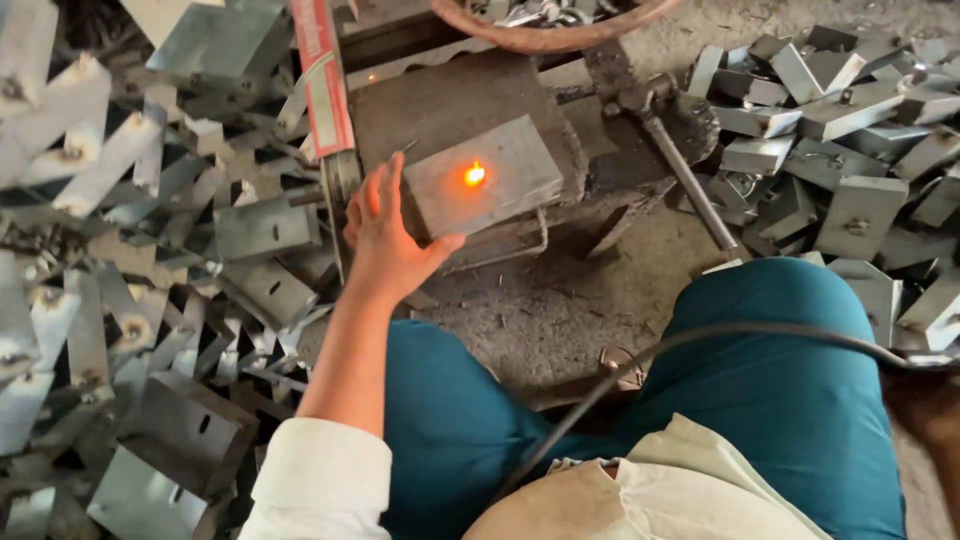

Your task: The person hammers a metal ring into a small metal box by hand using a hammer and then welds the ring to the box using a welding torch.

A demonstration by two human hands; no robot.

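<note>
My left hand [385, 235] reaches forward with fingers spread, its fingertips and thumb on the left edge of a flat grey metal plate [500, 185]. An orange glowing spot [474, 175] burns near the middle of that plate. The plate rests on a dark steel block [440, 100]. My right hand [925, 405] shows only at the right frame edge, where a black cable [700, 340] runs across my knees toward it; its fingers are hidden.
Heaps of bent shiny metal brackets lie on the left [120, 250] and right [840, 130]. A round basin [550, 35] with small metal parts stands behind the block. A steel rod [690, 185] leans at the block's right. My teal-trousered knees [780, 380] fill the foreground.
</note>
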